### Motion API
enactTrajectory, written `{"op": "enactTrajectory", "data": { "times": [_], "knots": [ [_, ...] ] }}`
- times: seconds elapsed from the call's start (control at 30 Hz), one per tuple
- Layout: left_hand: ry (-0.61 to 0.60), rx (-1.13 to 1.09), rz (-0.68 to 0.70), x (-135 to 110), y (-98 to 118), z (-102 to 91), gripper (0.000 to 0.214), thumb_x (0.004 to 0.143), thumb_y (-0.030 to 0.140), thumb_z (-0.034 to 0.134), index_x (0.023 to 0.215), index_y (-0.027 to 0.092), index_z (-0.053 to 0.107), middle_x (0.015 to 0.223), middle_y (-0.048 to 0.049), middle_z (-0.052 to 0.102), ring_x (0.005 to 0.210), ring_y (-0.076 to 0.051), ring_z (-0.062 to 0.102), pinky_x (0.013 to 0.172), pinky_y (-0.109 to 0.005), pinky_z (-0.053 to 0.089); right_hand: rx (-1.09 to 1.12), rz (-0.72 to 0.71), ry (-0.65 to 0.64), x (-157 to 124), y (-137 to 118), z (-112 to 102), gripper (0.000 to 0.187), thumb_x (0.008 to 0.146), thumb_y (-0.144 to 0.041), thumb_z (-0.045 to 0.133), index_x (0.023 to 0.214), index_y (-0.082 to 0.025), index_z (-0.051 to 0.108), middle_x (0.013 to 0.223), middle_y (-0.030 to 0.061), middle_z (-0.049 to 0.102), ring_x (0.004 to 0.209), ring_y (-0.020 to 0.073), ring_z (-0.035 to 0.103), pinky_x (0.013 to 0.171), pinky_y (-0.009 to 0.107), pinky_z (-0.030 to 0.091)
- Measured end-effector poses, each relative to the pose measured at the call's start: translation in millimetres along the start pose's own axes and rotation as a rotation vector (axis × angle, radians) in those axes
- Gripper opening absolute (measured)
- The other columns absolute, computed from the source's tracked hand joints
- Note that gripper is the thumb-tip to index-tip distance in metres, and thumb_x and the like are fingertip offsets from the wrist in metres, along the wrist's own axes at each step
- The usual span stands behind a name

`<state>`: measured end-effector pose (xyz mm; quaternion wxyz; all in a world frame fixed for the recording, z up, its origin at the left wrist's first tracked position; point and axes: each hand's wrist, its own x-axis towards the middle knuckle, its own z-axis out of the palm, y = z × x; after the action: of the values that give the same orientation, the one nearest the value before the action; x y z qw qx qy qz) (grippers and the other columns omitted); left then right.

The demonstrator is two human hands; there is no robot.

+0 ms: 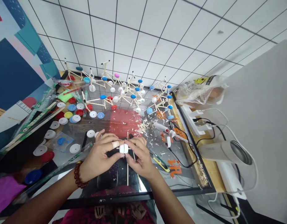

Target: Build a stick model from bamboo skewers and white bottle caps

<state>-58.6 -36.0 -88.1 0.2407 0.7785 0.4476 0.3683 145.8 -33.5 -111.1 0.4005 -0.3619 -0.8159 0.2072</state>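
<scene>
Near the front of the table, my left hand [100, 154] and my right hand [141, 158] meet fingertip to fingertip around white bottle caps [123, 148], which look like two set side by side. Both hands are closed on them, thumbs below and fingers above. A thin wooden stick [127, 174] runs past the caps toward me. Another stick [137, 177] slants down under my right hand. How the sticks join the caps is hidden by my fingers. A bandage wraps one left finger.
Behind stand several stick-and-cap figures [128, 91]. Loose caps [75, 148] lie left. To the right are a white glue gun [165, 128] with a black cable, a yellow utility knife [161, 165], a power strip [192, 119] and a plastic bag [200, 93]. Wood shavings [143, 127] are scattered mid-table.
</scene>
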Motion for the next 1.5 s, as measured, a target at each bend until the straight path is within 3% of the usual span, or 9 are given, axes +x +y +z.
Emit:
{"op": "enactTrajectory", "data": {
  "times": [0.1,0.27,0.43,0.73,1.17,1.33,1.5],
  "knots": [
    [0.008,-0.078,-0.017,-1.5,-0.6,4.4,0.032,0.082,0.025,0.069,0.114,0.027,0.068,0.105,-0.0034,0.072,0.098,-0.019,0.066,0.11,-0.047,0.033,-0.029,-0.015,-0.022,-1.6,0.3,0.1,0.056,0.088,-0.019,0.055,0.142,-0.028,0.044,0.111,0.0066,0.062,0.104,0.0236,0.056,0.091,0.044,0.039],
    [0.045,-0.22,-0.156,-0.8,4.9,4.2,0.028,0.079,0.021,0.07,0.107,0.02,0.069,0.105,-0.0081,0.071,0.097,-0.021,0.066,0.086,-0.033,0.053,0.036,0.049,0.018,1.1,-4.3,-0.8,0.054,0.086,-0.02,0.058,0.138,-0.026,0.045,0.105,0.0062,0.066,0.101,0.0238,0.058,0.093,0.045,0.04],
    [0.043,-0.298,-0.125,1.6,6.1,3.4,0.023,0.078,0.018,0.071,0.101,0.02,0.072,0.101,-0.0073,0.071,0.092,-0.018,0.068,0.083,-0.03,0.055,0.022,0.001,0.067,4.7,-6.3,-3.1,0.039,0.083,-0.018,0.061,0.121,-0.026,0.059,0.102,0.0055,0.068,0.097,0.0232,0.06,0.091,0.044,0.041],
    [0.069,-0.293,-0.162,-1.8,3.2,9.3,0.028,0.078,0.02,0.072,0.106,0.021,0.073,0.105,-0.0083,0.073,0.093,-0.019,0.069,0.085,-0.031,0.056,0.004,-0.016,0.071,3.8,-4.3,-4.0,0.044,0.084,-0.019,0.062,0.127,-0.026,0.057,0.101,0.0047,0.07,0.095,0.0217,0.061,0.089,0.044,0.04],
    [-0.02,-0.38,-0.188,1.3,5.5,1.7,0.022,0.077,0.02,0.07,0.099,0.019,0.074,0.101,-0.0094,0.071,0.091,-0.02,0.068,0.081,-0.031,0.057,0.013,-0.038,0.01,4.0,-3.7,-5.2,0.047,0.083,-0.018,0.058,0.128,-0.028,0.056,0.099,0.0039,0.067,0.093,0.0206,0.06,0.089,0.043,0.04],
    [0.006,-0.462,-0.269,-0.6,6.6,7.1,0.019,0.077,0.02,0.071,0.096,0.018,0.072,0.1,-0.0089,0.069,0.09,-0.019,0.068,0.08,-0.03,0.058,-0.02,-0.031,-0.008,3.0,-4.1,-2.7,0.047,0.082,-0.027,0.065,0.128,-0.026,0.056,0.103,0.0061,0.068,0.097,0.0232,0.06,0.092,0.045,0.04],
    [0.002,-0.768,-0.466,-0.5,8.4,13.2,0.025,0.075,0.02,0.074,0.098,0.019,0.064,0.094,-0.0047,0.071,0.086,-0.016,0.069,0.079,-0.028,0.058,0.021,0.025,0.079,3.7,-4.1,-2.9,0.038,0.086,-0.024,0.065,0.124,-0.026,0.058,0.1,0.0059,0.07,0.096,0.0232,0.061,0.09,0.044,0.043]
  ]
}}
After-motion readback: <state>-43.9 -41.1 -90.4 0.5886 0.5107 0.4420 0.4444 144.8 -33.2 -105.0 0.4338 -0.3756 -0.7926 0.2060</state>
